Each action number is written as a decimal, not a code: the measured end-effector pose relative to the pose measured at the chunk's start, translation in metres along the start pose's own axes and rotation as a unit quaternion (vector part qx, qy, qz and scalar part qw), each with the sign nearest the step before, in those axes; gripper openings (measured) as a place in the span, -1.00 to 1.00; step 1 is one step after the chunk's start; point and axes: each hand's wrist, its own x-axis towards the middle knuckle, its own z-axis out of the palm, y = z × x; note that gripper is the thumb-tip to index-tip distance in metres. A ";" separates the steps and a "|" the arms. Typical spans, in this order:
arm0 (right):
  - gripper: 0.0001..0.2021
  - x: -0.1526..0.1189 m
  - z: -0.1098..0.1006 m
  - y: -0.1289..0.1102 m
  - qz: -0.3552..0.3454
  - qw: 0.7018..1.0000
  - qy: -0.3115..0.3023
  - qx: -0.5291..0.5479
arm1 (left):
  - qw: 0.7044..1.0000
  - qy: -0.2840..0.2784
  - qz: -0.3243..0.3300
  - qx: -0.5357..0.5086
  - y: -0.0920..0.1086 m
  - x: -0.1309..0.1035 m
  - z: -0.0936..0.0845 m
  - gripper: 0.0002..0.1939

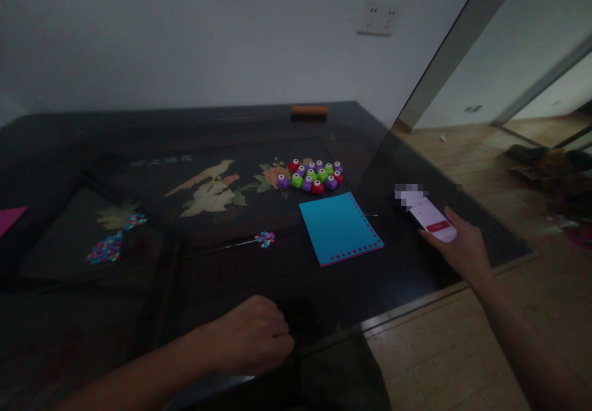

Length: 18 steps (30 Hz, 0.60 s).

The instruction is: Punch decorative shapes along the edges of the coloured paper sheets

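At the table's right side, my right hand (462, 247) grips a phone (432, 216) by its near end, thumb and fingers on its two edges. The phone's screen is lit, with a red button at the bottom. My left hand (259, 335) is curled into a fist at the near table edge; its fingertips are hidden beneath it. Between the hands lies a square blue sheet (340, 226) with a pink layer under it and rows of small holes along its right and near edges. Beyond it sit several red, green and purple pieces with eye-like tops (312, 178).
Small blue, pink and white bits lie in a small pile (265, 239) and a larger pile (106, 249) on the dark glossy table (259, 121). A brown cylinder (309, 111) lies at the back. A pink corner (12, 218) shows far left. Wooden floor (444, 337) borders the right side.
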 end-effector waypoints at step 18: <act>-0.16 -0.008 0.003 -0.004 0.036 0.998 0.050 0.009 | 1.000 0.003 -0.001 0.013 0.001 0.000 0.001 -0.81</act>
